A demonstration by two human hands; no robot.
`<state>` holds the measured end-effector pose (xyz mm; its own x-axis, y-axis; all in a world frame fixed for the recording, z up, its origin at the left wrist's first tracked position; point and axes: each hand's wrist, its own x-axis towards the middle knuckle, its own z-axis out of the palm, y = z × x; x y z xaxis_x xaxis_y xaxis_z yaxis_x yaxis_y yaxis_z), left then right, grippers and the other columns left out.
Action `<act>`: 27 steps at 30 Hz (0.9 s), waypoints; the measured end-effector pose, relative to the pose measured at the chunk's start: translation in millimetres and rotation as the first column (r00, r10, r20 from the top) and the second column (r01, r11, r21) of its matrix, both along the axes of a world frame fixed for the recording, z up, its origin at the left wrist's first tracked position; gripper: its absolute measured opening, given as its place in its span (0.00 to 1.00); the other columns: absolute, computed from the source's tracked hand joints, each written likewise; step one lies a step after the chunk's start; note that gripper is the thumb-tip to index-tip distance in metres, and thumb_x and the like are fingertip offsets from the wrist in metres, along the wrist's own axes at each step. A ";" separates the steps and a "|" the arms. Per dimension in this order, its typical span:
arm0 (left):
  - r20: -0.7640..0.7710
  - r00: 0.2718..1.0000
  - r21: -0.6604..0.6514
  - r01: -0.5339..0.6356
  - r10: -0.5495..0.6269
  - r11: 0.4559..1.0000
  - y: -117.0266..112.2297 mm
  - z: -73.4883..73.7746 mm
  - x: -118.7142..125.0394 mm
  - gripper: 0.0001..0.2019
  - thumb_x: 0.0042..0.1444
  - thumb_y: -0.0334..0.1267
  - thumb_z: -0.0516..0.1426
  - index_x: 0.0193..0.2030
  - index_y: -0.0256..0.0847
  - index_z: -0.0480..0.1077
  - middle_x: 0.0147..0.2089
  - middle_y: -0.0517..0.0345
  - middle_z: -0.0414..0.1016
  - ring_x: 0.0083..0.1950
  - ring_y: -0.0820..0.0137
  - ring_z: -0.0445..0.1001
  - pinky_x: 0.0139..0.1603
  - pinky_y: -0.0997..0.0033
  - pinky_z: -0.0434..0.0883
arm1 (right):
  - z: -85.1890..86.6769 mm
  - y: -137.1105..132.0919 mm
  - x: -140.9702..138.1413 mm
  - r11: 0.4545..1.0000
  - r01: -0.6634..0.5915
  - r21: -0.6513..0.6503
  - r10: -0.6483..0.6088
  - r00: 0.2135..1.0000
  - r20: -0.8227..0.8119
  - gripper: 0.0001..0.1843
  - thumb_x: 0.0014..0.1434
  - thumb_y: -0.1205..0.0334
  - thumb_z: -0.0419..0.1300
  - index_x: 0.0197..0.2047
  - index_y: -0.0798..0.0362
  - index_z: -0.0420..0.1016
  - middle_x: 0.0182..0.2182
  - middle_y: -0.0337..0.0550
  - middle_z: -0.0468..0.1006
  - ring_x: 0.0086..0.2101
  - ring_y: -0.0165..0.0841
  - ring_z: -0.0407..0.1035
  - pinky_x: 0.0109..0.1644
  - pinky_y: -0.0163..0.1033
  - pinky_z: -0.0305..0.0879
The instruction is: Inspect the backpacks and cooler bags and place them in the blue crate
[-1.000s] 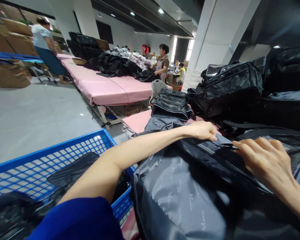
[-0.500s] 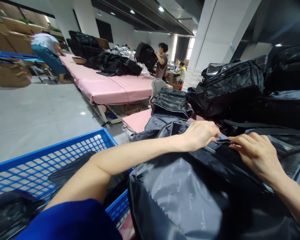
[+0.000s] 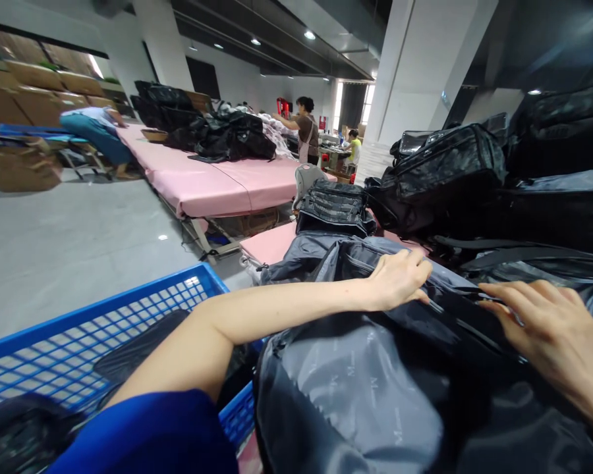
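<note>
A large black bag (image 3: 474, 401) lies open in front of me, its shiny grey lining (image 3: 356, 388) printed with a repeated pale logo. My left hand (image 3: 400, 280) reaches across with thumb and fingers pinched on the bag's upper edge, by the zipper line. To the right, my right hand (image 3: 548, 322) has its fingers closed on a thin black strip (image 3: 467, 288) at the same edge. What lies under the right fingers is partly hidden. Behind my left hand lie grey fabric flaps (image 3: 311, 253).
A blue plastic crate (image 3: 103, 309) holding dark items stands to my left. Camouflage bags (image 3: 445, 164) are piled at the right, one more bag (image 3: 333, 207) ahead. Beyond is a pink-covered table (image 3: 212, 184) with black bags. One person (image 3: 306, 131) stands behind it; another (image 3: 93, 131) bends at its left.
My right hand has moved right, away from my left hand, along the bag edge. The left hand stays nearly in place. The standing person no longer holds up a black bag.
</note>
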<state>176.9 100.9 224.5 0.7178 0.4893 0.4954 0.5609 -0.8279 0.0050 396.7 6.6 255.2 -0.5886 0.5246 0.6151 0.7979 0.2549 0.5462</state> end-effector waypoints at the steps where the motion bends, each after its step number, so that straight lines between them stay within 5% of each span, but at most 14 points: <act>1: -0.007 1.000 0.019 -0.007 0.007 1.000 -0.2 -0.9 2.2 0.14 0.56 0.46 0.57 0.41 0.37 0.68 0.46 0.49 0.68 0.45 0.62 0.67 0.31 0.71 0.63 | -1.3 -1.5 -1.7 1.000 0.015 0.005 -0.015 0.999 0.035 0.09 0.61 0.59 0.54 0.42 0.52 0.72 0.33 0.39 0.78 0.31 0.35 0.64 0.35 0.40 0.54; 4: 0.014 0.999 0.019 0.028 -0.029 0.999 1.5 -2.9 4.2 0.10 0.61 0.41 0.52 0.39 0.39 0.71 0.44 0.53 0.69 0.44 0.66 0.66 0.31 0.72 0.61 | -2.9 -1.0 -9.9 0.998 0.058 0.019 -0.060 0.989 0.135 0.10 0.61 0.61 0.54 0.44 0.53 0.72 0.35 0.41 0.78 0.32 0.36 0.63 0.36 0.41 0.53; 11: 0.143 0.980 -0.224 0.166 -0.136 0.960 3.8 2.5 -6.0 0.07 0.57 0.43 0.56 0.35 0.45 0.75 0.40 0.63 0.73 0.40 0.71 0.65 0.36 0.73 0.60 | 1.0 1.0 -18.7 0.999 0.040 -0.013 -0.036 0.975 0.217 0.10 0.57 0.70 0.52 0.40 0.52 0.73 0.28 0.40 0.75 0.30 0.36 0.63 0.35 0.43 0.54; 18: 0.146 0.911 -0.406 0.410 -0.385 0.817 21.4 22.9 -25.0 0.11 0.58 0.41 0.54 0.35 0.38 0.75 0.40 0.58 0.75 0.41 0.73 0.70 0.41 0.78 0.63 | -18.7 22.0 -1.4 0.952 0.059 -0.301 -0.135 0.962 -0.239 0.20 0.59 0.44 0.48 0.43 0.49 0.70 0.32 0.43 0.77 0.29 0.37 0.72 0.27 0.40 0.65; 23: 0.185 0.982 -0.336 0.085 -0.022 0.938 52.5 25.7 -79.4 0.09 0.49 0.36 0.60 0.38 0.39 0.75 0.39 0.57 0.74 0.43 0.70 0.70 0.43 0.76 0.63 | -20.7 31.2 1.7 0.892 0.091 -0.442 -0.250 0.915 -0.317 0.20 0.57 0.42 0.49 0.43 0.46 0.70 0.35 0.44 0.78 0.33 0.41 0.74 0.29 0.42 0.68; 25: 0.219 0.975 -0.462 0.067 0.040 0.884 66.5 21.8 -97.5 0.09 0.50 0.38 0.59 0.35 0.36 0.75 0.33 0.59 0.74 0.37 0.72 0.69 0.39 0.76 0.63 | -18.9 32.8 3.9 0.873 0.066 -0.484 -0.263 0.899 -0.351 0.19 0.57 0.43 0.51 0.44 0.45 0.70 0.37 0.44 0.78 0.34 0.41 0.75 0.30 0.42 0.68; 27: 0.284 0.959 -0.593 0.170 0.007 0.787 78.3 18.3 -106.4 0.10 0.50 0.39 0.58 0.34 0.33 0.75 0.29 0.60 0.73 0.32 0.75 0.68 0.36 0.77 0.62 | -17.6 35.3 8.0 0.851 0.039 -0.524 -0.276 0.882 -0.383 0.17 0.56 0.44 0.53 0.43 0.44 0.70 0.37 0.45 0.79 0.33 0.42 0.75 0.29 0.41 0.67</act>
